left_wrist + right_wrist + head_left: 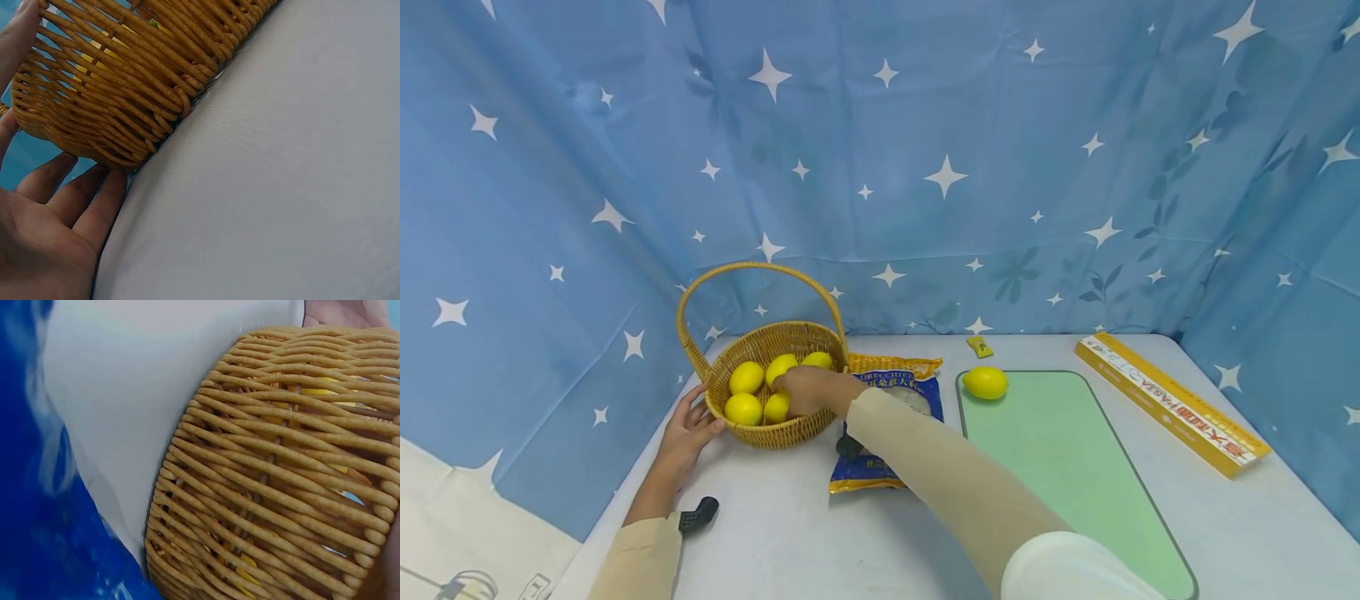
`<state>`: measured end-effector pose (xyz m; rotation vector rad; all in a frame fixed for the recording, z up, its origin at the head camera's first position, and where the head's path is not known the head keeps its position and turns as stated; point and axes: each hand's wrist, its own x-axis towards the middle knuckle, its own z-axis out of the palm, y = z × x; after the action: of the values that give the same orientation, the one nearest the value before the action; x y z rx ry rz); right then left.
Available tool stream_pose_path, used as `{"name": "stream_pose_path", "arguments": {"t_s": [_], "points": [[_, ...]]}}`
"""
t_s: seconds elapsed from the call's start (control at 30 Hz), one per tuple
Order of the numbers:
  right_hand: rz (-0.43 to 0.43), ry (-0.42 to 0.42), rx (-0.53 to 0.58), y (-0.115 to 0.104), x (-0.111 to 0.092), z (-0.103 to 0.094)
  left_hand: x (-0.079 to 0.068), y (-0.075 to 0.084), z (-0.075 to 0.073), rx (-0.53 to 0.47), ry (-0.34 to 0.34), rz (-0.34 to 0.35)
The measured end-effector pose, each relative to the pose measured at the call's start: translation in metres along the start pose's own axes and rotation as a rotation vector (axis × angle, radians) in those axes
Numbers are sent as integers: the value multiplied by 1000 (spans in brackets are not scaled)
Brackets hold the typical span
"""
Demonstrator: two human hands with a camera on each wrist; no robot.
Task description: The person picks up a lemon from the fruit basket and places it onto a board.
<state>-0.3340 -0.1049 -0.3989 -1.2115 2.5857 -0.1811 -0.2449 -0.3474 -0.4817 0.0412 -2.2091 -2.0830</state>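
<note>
A woven wicker basket with a tall arched handle holds several yellow lemons. At its left side, my left hand holds the wall, with the thumb near the rim and the fingers spread against the outside in the left wrist view. My right hand reaches over the near right rim into the basket, down among the lemons. Its fingertips are hidden, and I cannot tell whether they grip a lemon. From the right wrist camera, the basket's weave blocks the view of the fingers.
Under my right forearm lies a blue pasta bag. A green cutting board has one lemon at its far left corner. Behind it sits a small yellow packet; a long pasta box lies at the right.
</note>
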Motion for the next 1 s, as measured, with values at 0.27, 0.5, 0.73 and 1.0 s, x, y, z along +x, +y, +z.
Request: {"name": "stream_pose_path", "arguments": {"t_s": [0.27, 0.5, 0.73, 1.0], "points": [[-10, 0, -27, -1, -4, -9, 0, -2, -2, 16, 7, 0], [-18, 8, -37, 2, -8, -19, 0, -1, -3, 40, 11, -7], [-43, 36, -61, 11, -18, -22, 3, -2, -1, 23, -4, 7], [-33, 68, -43, 18, -27, -24, 3, -4, -1, 36, 1, 3]]}}
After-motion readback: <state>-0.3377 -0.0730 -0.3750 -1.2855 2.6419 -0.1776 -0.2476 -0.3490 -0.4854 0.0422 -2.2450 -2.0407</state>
